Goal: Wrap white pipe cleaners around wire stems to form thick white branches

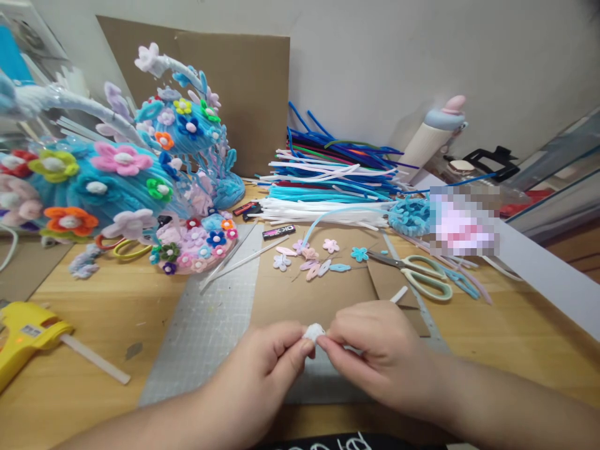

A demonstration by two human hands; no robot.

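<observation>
My left hand point(269, 362) and my right hand point(370, 350) meet near the table's front edge. Both pinch a small coiled white pipe cleaner point(313, 331) between fingertips. Its free white end point(399, 294) sticks out up and to the right past my right hand. The hands hover over a brown cardboard sheet point(304, 294) lying on a grey cutting mat point(210, 319). Small pipe-cleaner flowers point(312, 256) in pink, white and blue lie on the cardboard just beyond the hands.
A yellow glue gun point(28, 334) lies at the left edge. Big blue pipe-cleaner sculptures with coloured flowers point(126, 169) fill the back left. A pile of loose pipe cleaners point(332, 181) sits at the back centre. Scissors point(417, 272) lie to the right.
</observation>
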